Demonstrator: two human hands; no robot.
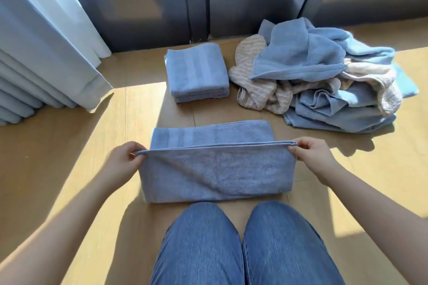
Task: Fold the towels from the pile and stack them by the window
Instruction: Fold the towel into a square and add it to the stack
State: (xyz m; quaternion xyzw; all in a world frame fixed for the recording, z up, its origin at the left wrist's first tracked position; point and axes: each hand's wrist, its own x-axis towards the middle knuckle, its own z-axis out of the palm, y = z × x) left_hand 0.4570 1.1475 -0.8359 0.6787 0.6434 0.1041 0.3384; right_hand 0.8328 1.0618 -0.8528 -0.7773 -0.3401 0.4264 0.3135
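One blue towel [215, 173] is being worked on, and two hands hold it. The left hand [125, 157] pinches the left end of its raised edge between thumb and curled fingers. The right hand [310, 155] pinches the right end the same way, so the doubled hem runs taut and nearly level between them. The towel lies on the wooden floor [69, 146] just in front of the person's two knees in blue jeans [238, 245]. Its near part is lifted off the floor, and its far part lies flat beyond the held edge.

Farther away, close to the dark window frame [199, 0], sits one stack of folded towels [196, 71]. It is all blue and squared up, and about three layers show at its near edge. Just to its right lies one loose pile [324, 81] of crumpled towels. It holds several blue ones and at least two beige striped ones [252, 76], tangled so that an exact count cannot be made. The pile nearly touches the stack on its left side, and its far edge reaches the window frame. A pale curtain [41, 41] hangs at the far left, with its hem resting on the floor.

Nothing lies between the held towel and the stack. The held towel is a plain, dusty blue terry, with a smoother woven band across the flat far part. Sunlight falls in bright patches on the floor to either side, while the towel itself is in shadow.
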